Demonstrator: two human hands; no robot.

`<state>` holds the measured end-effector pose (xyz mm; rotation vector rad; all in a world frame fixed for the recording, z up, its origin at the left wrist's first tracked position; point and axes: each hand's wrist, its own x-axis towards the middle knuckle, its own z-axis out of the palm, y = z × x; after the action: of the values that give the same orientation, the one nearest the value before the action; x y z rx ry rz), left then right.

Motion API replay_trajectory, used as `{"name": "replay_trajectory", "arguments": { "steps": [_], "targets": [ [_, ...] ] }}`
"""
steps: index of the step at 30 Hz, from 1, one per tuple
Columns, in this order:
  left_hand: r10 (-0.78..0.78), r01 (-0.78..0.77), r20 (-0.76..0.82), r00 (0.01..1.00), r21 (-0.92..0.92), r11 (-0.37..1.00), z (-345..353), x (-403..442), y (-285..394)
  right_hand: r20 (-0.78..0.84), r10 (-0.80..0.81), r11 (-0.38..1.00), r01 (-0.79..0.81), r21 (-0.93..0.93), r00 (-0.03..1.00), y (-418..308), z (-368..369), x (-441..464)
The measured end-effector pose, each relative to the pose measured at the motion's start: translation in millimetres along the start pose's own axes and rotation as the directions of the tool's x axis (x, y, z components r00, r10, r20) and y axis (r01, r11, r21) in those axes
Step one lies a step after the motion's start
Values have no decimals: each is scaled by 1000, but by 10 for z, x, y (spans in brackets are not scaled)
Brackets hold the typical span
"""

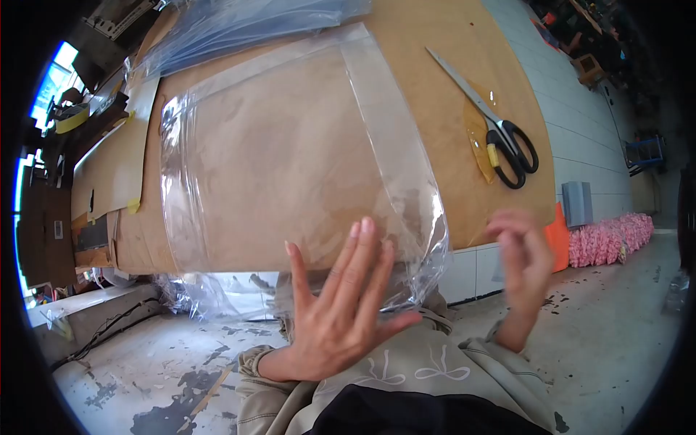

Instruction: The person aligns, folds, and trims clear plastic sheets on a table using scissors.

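Observation:
A large clear plastic sheet or bag [283, 159] lies flat over the brown table covering, and its lower part hangs over the near edge. My left hand [337, 312] rests on its near edge with the fingers spread. To the right, my right hand [523, 264] is raised off the table's near right corner, apart from the plastic. Its fingers look bent but are smeared by motion, so what they hold, if anything, cannot be made out. Black-handled scissors [500, 138] lie with blades partly apart on the right side of the table, over a piece of yellowish clear tape [478, 148].
More folded clear plastic [254, 29] is piled at the table's far side. A roll of tape [72, 118] sits at the left. Beyond the right edge are an orange item [560, 239], a grey box-like item [577, 203] and a pink fluffy bundle [609, 239] on the floor.

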<state>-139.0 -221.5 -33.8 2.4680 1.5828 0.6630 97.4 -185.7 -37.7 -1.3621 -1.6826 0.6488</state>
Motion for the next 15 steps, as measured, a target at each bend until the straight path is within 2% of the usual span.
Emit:
{"name": "replay_trajectory", "arguments": {
  "steps": [1,2,4,5,6,7,8,9,11,13,15],
  "targets": [
    [-19,19,10,1000,28,999,-25,-18,-10,39,62,993,-65,97,997,-107,151,-159],
    [28,-27,-42,999,22,999,2,-40,-15,3,133,965,-130,229,991,-212,235,-218],
    [25,-31,-80,996,-74,997,30,-89,35,-36,292,847,-241,474,956,-411,278,-292],
    [26,-39,-104,994,-123,992,49,-92,71,-2,211,908,-195,371,978,-409,268,-298],
    [5,-32,-218,976,-120,992,78,-62,110,39,131,955,-137,265,991,-398,259,-289],
    [-32,0,-227,973,-141,990,78,-35,128,88,55,985,-69,157,995,-391,256,-287],
    [-71,33,-235,969,-161,986,66,-7,141,149,75,973,-105,205,986,-377,273,-303],
    [-115,71,-241,964,-182,981,44,22,147,140,128,941,-164,295,982,-370,314,-324],
    [-81,38,-209,975,-199,979,28,150,113,142,227,844,-268,465,963,-367,432,-357],
    [-63,6,-215,975,-259,966,112,185,86,119,255,816,-279,507,960,-346,519,-401],
    [-40,-60,-311,950,-304,951,162,182,51,135,296,737,-316,598,946,-385,598,-431]
  ]
}}
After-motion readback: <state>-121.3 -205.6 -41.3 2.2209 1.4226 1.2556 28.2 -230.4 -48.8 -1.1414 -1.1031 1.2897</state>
